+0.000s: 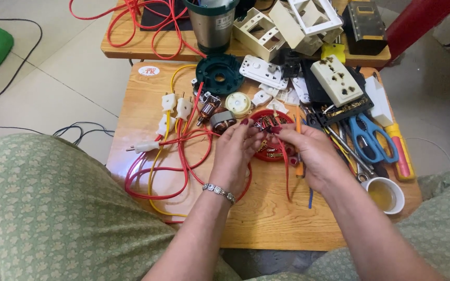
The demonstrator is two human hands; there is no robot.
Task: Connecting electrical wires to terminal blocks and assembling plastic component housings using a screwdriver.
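Over a small wooden table (pixel 266 218), the left hand (pixel 235 153) and right hand (pixel 308 153) meet fingertip to fingertip above a red round dish (pixel 282 117) of small metal parts, pinching a red wire (pixel 286 171). Blue-handled scissors (pixel 371 138) lie to the right, coiled red and yellow leads (pixel 167 171) to the left.

The left hand (pixel 234 152) and right hand (pixel 308 155) cover most of the red dish (pixel 275 156), so the small metal bits under the fingertips are too tiny and crowded to sort. What the fingertips pinch cannot be told. Beyond the fingers, the steel cup (pixel 213 23) is cut off by the top edge. Right of the fingers, the scissors (pixel 371 138) hide part of the tools beneath.
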